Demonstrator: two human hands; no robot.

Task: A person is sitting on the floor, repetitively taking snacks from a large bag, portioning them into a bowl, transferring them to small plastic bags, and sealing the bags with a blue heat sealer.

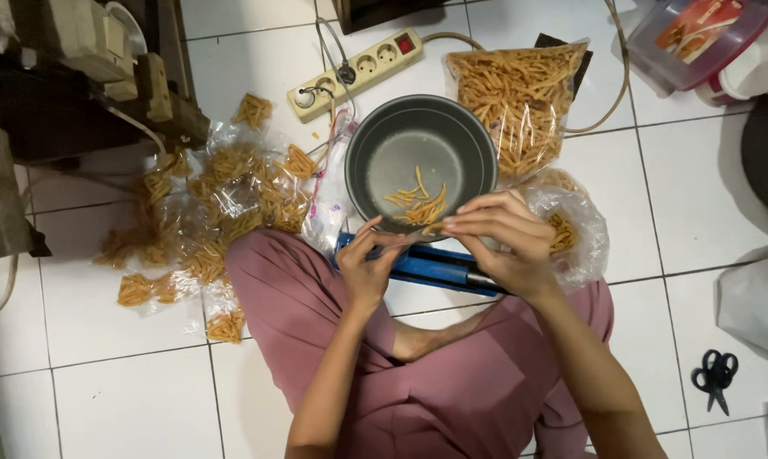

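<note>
Both hands are pinching a small clear bag between them at the pot's [421, 161] six o'clock rim: left hand [365, 270] closing on its nine o'clock end, right hand [507, 242] gripping its three o'clock end, long axis running crosswise above the blue sealer [426, 268].

White tiled floor [137, 399] carries snack packets [218, 204], pan [420, 161], scissors [714, 374].

White tiled floor [129, 391], dark furniture [52, 110] upper left
</note>
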